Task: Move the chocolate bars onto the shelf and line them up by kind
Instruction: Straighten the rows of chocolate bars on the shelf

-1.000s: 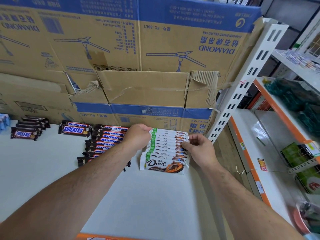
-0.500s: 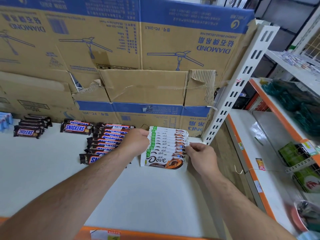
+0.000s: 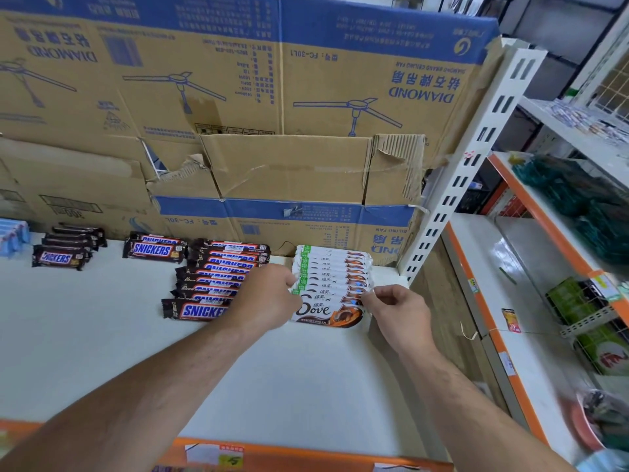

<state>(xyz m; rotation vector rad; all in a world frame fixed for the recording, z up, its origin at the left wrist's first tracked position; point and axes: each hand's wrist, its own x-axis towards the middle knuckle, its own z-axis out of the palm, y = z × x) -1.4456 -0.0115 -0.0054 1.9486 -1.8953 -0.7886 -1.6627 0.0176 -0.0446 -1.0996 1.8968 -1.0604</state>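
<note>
A row of several white Dove bars [image 3: 332, 284] lies overlapped on the white shelf [image 3: 102, 335], running back toward the cardboard. My left hand [image 3: 269, 301] pinches the left ends of the bars and my right hand [image 3: 394, 310] pinches the right ends near the front bar. Just left of them lies an overlapped row of several Snickers bars [image 3: 214, 281]. Further left sit a small Snickers stack [image 3: 155, 248] and another Snickers pile [image 3: 64, 252].
Large cardboard fan boxes [image 3: 272, 97] stand along the back of the shelf. A white slotted upright [image 3: 466, 165] bounds the right side. Blue packets [image 3: 12, 236] sit at the far left. Neighbouring orange-edged shelves [image 3: 531, 301] hold green goods at right.
Both hands have slid a little toward me along the Dove row, staying at its two ends. The camera has dropped slightly, showing the orange front edge.
</note>
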